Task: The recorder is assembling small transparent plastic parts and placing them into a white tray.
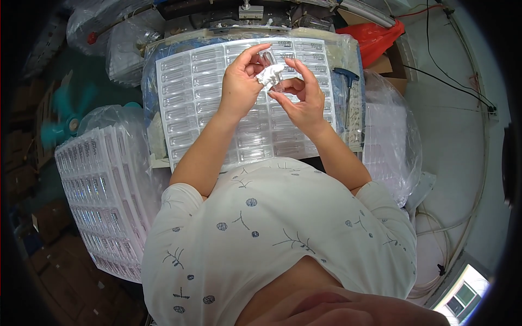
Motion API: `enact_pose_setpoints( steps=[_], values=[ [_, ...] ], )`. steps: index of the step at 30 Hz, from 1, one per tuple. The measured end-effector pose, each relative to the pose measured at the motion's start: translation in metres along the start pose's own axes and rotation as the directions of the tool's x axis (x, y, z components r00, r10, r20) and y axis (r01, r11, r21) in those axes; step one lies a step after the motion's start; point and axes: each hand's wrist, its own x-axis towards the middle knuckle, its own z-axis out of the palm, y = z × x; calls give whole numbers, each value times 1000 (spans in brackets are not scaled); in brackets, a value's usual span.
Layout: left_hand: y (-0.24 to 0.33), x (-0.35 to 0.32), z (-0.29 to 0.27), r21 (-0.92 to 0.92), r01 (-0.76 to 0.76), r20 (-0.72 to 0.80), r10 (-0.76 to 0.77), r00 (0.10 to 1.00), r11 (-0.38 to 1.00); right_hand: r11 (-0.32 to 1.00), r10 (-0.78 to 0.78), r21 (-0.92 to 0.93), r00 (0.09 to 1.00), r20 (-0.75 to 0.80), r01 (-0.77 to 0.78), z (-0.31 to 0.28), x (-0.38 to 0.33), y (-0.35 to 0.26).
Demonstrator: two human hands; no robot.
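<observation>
A small clear tube-like piece (267, 56) is held up between my hands above the work table. My left hand (242, 81) grips its upper end with thumb and forefinger. A crumpled white cloth or tissue (270, 76) is pressed against its middle. With thumb and fingers curled, my right hand (303, 101) pinches the lower right end of the same piece; the exact contact is partly hidden. Under both hands lies a clear plastic blister tray (182, 103) with rows of long compartments. Printed clear pieces (312, 56) show in its upper right compartments.
On the right edge of the table lies a blue T-handled tool (348, 81). Stacked printed trays (100, 190) stand at the left, near a teal fan (68, 122). Bagged trays (386, 136) and a red plastic bag (375, 41) are at the right. Machinery (251, 13) borders the far side.
</observation>
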Motion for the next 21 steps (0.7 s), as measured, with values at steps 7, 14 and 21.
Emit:
enact_pose_setpoints(
  steps=[7, 14, 21],
  values=[
    [12, 0, 4, -173, 88, 92, -73, 993, 981, 995, -62, 77, 998, -30, 64, 2, -2, 4],
    [18, -2, 5, -267, 152, 132, -120, 984, 952, 997, -81, 14, 996, -26, 81, 1, -1, -3],
    [20, -5, 10, -247, 117, 146, -83, 986, 962, 996, -88, -8, 996, -27, 88, -3, -5, -11]
  ],
)
